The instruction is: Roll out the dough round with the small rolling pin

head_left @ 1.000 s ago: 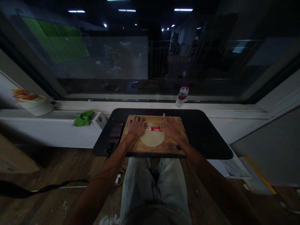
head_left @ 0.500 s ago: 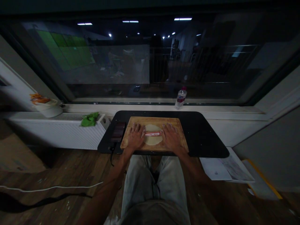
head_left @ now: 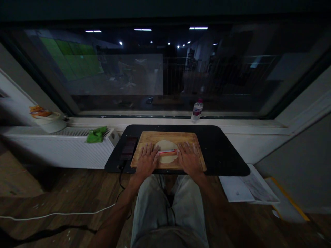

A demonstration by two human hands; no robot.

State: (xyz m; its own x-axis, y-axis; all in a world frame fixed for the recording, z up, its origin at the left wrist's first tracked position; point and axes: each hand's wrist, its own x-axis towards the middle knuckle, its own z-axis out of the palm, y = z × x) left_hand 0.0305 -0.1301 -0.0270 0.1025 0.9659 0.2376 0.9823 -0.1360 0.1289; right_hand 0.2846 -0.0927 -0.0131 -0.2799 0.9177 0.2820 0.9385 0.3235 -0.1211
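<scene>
- Stick, red/wht (head_left: 167,151): qty 1, lying across dough disc (head_left: 166,145), on wooden board (head_left: 169,135), blk table (head_left: 218,151).
- Long axis approx. L–R, betw. both hands; neither clearly nearer.
- L hand (head_left: 147,160): palm down, grip spread, fingers twd far side, at stick's left end.
- R hand (head_left: 189,158): same, at right end.

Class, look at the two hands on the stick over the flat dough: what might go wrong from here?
1. Uneven pressure from the left hand and right hand on the red-and-white stick might thin the dough lopsidedly.
2. The board sits near the front edge of the table; a hard pull might slide it off.
3. The black cable hangs beside the left arm, which might snag it.
</scene>
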